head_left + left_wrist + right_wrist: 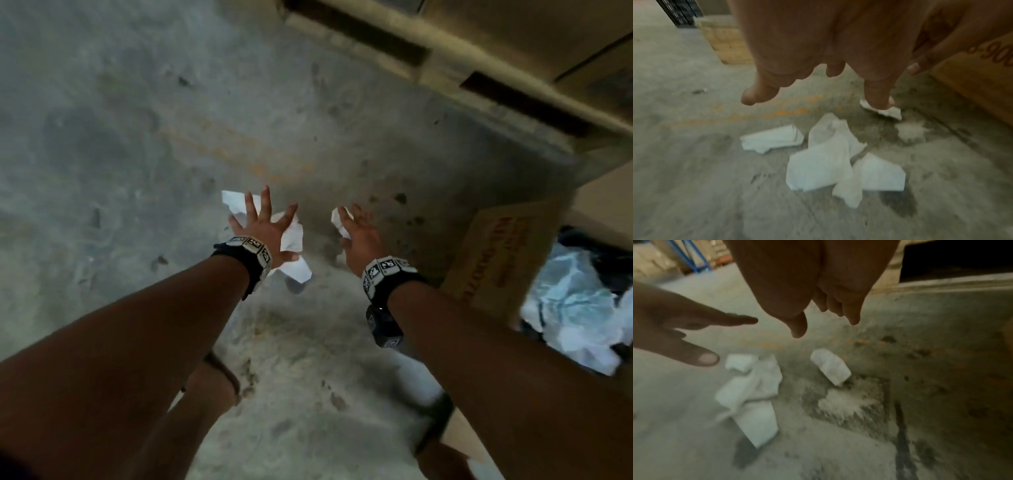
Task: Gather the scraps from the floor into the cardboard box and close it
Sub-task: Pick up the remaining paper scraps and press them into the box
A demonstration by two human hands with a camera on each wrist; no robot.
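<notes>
Scraps of white paper (pixel 824 164) lie crumpled on the stained concrete floor (pixel 120 137) at the centre of the head view, directly beneath two outstretched arms. The left hand (pixel 265 228) hovers over the main cluster with fingers spread wide, gripping nothing; the right hand (pixel 359 231) reaches with fingers extended and slightly bent above a lone small scrap (pixel 831 366), also without a hold. Counted from the left-wrist view, there appear to be four pieces bunched together plus the single stray one, five in all, though blur makes the overlapping sheets hard to separate. The paper looks featherlight, soft and already creased, so it should bunch easily; scooping the pile inward from its outer edges with both palms seems the surest grasp, and loose sheets could slip or flutter free. One cardboard box (pixel 493 260), flaps open and already holding white and dark waste, stands at the right edge of the frame.
</notes>
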